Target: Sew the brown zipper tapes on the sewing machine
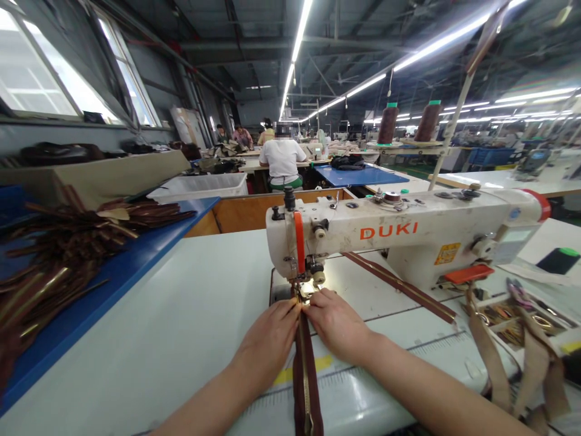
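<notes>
A brown zipper [307, 375] with gold teeth runs from the table's front edge up to the needle area of a white sewing machine [345, 227]. Just in front of the presser foot, my left hand [275, 333] pinches the zipper's left edge. Opposite it, my right hand [338, 324] has its fingers closed on the right edge, close to the needle. The fingertips hide the zipper's far end. A second brown zipper [399, 283] lies slantwise on the table under the machine's arm.
Many brown zipper strips [68, 260] are heaped on a blue board [131, 266] at left. A parts tray [521, 318] and beige straps [492, 351] are at right. Brown thread cones [388, 126] stand above the machine. A person in white [284, 158] sits ahead.
</notes>
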{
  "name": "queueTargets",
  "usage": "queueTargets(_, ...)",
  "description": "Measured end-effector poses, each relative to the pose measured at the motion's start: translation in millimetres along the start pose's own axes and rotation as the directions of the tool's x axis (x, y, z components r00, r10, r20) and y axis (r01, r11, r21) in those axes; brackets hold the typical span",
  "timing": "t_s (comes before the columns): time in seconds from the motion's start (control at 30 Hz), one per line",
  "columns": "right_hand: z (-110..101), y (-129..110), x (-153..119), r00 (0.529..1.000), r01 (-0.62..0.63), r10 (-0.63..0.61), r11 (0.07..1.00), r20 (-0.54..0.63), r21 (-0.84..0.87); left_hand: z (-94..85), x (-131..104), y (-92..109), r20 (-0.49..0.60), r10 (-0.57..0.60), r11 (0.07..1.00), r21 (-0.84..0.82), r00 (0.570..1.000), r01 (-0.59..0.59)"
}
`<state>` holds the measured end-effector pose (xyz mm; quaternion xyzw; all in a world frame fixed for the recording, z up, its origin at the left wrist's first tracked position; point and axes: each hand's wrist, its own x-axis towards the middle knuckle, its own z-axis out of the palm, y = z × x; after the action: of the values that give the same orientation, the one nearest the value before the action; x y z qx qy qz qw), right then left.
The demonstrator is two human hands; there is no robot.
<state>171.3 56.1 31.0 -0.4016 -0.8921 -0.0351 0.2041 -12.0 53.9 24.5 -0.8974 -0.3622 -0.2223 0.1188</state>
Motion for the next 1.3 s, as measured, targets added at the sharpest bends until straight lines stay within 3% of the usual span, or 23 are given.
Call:
queueTargets(0.27, -13, -18, -31, 0.996, -0.084, 0.083, 0.955, 0.016, 0.284, -29.8, -37, 47, -0.127, 0.231, 0.973, 0.06, 0.965, -0.225)
queueTargets(0.33, -15, -26, -41, 0.993, -0.114, 0.12, 0.927, 0.005, 0.358, -25.7, -45, 58, -0.183, 0.257, 0.966, 0.037, 0.949, -0.254)
queueTargets(0.53, -14, -42, -52, 0.974, -0.189, 0.226, 0.865, -0.026, 0.465, -8.1, -47, 75, -0.359, 0.178, 0.984, 0.047, 0.916, -0.173)
queueTargets(0.7, -12, -42, -53, 0.967, -0.202, 0.252, 0.859, -0.045, 0.471, -21.8, -43, 71, -0.268, 0.226, 0.97, 0.154, 0.937, -0.19)
queueTargets(0.83, -11, -42, -54, 0.966, -0.196, 0.253, 0.854, -0.056, 0.482, -27.2, -39, 72, -0.228, 0.179, 0.968, 0.216, 0.957, -0.129)
queueTargets(1.0, -12, -42, -54, 0.969, -0.183, 0.241, 0.849, -0.055, 0.495, -26.0, -35, 75, -0.226, 0.122, 0.986, 0.143, 0.966, -0.091)
queueTargets(1.3, -13, -45, -53, 0.968, -0.187, 0.243, 0.86, -0.059, 0.475, -18.3, -44, 70, -0.131, 0.111, 0.993, 0.06, 0.985, -0.104)
